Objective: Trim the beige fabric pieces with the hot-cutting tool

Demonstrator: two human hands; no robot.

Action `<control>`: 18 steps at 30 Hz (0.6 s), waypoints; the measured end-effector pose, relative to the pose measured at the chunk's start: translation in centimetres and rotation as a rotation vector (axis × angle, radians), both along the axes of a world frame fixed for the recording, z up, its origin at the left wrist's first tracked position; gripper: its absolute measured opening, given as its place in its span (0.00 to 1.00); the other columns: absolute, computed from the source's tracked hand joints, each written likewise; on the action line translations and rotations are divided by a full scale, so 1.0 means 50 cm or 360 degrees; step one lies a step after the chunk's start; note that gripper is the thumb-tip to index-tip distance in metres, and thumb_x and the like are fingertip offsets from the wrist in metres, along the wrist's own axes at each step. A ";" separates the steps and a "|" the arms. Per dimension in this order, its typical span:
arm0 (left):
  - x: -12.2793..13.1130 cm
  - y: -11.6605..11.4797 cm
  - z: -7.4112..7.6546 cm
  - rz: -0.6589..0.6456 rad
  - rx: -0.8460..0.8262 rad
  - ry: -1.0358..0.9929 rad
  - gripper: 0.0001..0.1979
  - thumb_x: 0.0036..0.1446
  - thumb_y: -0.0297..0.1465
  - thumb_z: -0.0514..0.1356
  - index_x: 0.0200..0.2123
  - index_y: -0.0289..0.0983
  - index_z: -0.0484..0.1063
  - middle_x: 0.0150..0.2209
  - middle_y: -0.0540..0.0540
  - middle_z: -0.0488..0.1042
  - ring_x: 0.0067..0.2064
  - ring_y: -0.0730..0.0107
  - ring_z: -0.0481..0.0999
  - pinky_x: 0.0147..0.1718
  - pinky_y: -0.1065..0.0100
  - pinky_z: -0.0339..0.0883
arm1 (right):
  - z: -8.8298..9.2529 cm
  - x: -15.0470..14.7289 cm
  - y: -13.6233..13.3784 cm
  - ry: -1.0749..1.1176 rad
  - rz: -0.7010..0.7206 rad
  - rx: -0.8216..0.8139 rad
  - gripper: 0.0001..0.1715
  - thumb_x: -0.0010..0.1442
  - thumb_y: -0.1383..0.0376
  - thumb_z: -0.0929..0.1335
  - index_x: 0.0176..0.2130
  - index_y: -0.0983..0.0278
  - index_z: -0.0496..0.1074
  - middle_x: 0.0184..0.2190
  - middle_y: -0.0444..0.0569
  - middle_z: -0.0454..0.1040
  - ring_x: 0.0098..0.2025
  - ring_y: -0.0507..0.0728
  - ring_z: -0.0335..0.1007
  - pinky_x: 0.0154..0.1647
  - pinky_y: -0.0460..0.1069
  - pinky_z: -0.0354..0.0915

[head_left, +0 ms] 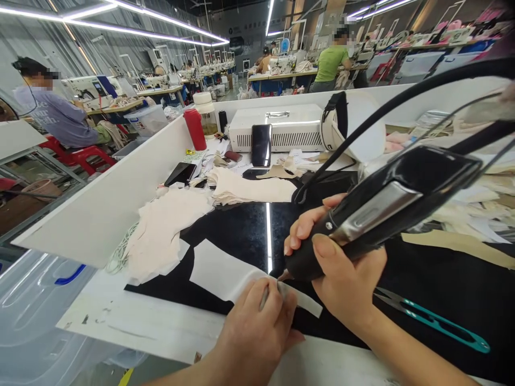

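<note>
The right hand (348, 279) is clenched around a black handheld tool (376, 206), its cable rising to the upper right. The tool's tip points down to the fingers of the left hand (255, 324), just beside them; contact cannot be confirmed. The left hand grasps a white piece (219, 273) with bunched fingers; a small greyish item between them is too obscured to identify. The white piece lies on the black work surface (426, 279), near its front edge, extending leftward from the hand. A pale strip (308, 304) projects on the hand's right; whether the two join cannot be determined. Teal-handled snips (446, 324) lie right of the right wrist. Cream cut pieces (156, 230) are piled at left.
</note>
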State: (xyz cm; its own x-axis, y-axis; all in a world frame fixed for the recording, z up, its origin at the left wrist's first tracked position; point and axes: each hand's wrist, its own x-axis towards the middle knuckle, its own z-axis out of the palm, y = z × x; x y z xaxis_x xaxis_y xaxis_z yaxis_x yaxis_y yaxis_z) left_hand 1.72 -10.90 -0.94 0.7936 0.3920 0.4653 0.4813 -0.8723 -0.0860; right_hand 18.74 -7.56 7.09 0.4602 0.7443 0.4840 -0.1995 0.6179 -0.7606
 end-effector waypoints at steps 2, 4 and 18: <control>-0.001 -0.001 -0.003 0.0002 -0.0012 -0.0039 0.27 0.89 0.44 0.51 0.67 0.27 0.75 0.53 0.33 0.81 0.56 0.49 0.82 0.55 0.54 0.82 | 0.002 -0.002 0.004 0.0029 0.0022 0.0030 0.27 0.65 0.53 0.85 0.54 0.53 0.74 0.32 0.37 0.79 0.26 0.53 0.76 0.26 0.49 0.77; -0.002 -0.002 -0.004 0.0016 -0.0063 -0.0056 0.27 0.89 0.45 0.52 0.67 0.28 0.75 0.52 0.34 0.81 0.55 0.50 0.81 0.53 0.55 0.83 | 0.003 -0.005 0.008 0.0049 0.0024 0.0052 0.28 0.64 0.52 0.86 0.54 0.53 0.75 0.32 0.37 0.79 0.25 0.54 0.76 0.25 0.50 0.77; -0.039 0.029 0.069 -0.0113 -0.0581 -0.0168 0.15 0.88 0.27 0.51 0.66 0.32 0.73 0.52 0.40 0.86 0.54 0.61 0.87 0.60 0.62 0.85 | 0.007 -0.010 0.014 0.0027 0.0113 0.0061 0.28 0.63 0.53 0.87 0.52 0.53 0.75 0.33 0.36 0.81 0.26 0.52 0.74 0.25 0.49 0.75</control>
State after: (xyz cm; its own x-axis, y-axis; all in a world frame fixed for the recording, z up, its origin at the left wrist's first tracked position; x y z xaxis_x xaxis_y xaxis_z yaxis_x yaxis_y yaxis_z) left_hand -0.24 -9.46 2.53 0.7799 0.4926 0.3861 0.4081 -0.8680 0.2830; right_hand 18.25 -6.86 7.42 0.4151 0.7567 0.5051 -0.2567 0.6301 -0.7329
